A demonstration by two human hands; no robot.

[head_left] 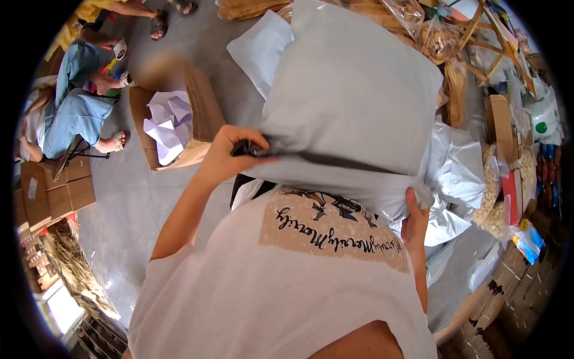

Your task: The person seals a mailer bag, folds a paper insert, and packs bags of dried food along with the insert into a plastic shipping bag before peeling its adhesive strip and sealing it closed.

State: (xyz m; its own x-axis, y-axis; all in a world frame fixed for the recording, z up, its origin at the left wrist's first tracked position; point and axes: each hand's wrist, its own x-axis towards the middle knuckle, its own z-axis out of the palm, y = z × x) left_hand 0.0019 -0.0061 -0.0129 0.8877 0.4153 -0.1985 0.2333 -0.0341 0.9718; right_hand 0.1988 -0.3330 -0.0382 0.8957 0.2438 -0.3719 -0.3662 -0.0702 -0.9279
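Observation:
A large grey plastic mailer bag (353, 90) spreads out in front of my body, its lower part near my shirt. My left hand (236, 152) is closed at the bag's near left corner, on a bunched black piece that looks like the bag's dark inner side. From there a dark fold or opening runs across the bag to the right. At the near right corner, my right hand (414, 218) grips the crumpled edge with its thumb up; its other fingers are mostly hidden.
A cardboard box (206, 113) holding pale crumpled sheets stands at left. Beyond it a person in jeans (78, 119) sits. Another grey bag (263, 51) lies behind mine. Silver bags (457, 167) and a wooden frame (496, 54) are at right; stacked cartons (60, 188) stand far left.

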